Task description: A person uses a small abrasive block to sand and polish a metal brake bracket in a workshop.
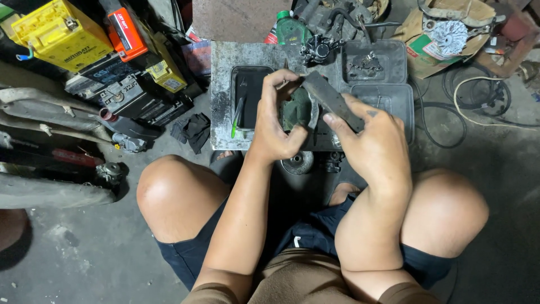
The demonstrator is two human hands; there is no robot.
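Fingers [292,79] of left hand [275,126] closed on greenish part [298,110]; right hand [374,143] grips flat grey bar [332,101] against it, above black tray [250,90]; best kept steady

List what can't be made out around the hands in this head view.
- Greenish part: mostly covered by the left hand and the dark flat bar.
- Bar's near end: hidden under the right hand.
- Small pieces in the upper black tray: too small to identify.
- Round metal part on the floor: partly behind the left wrist.
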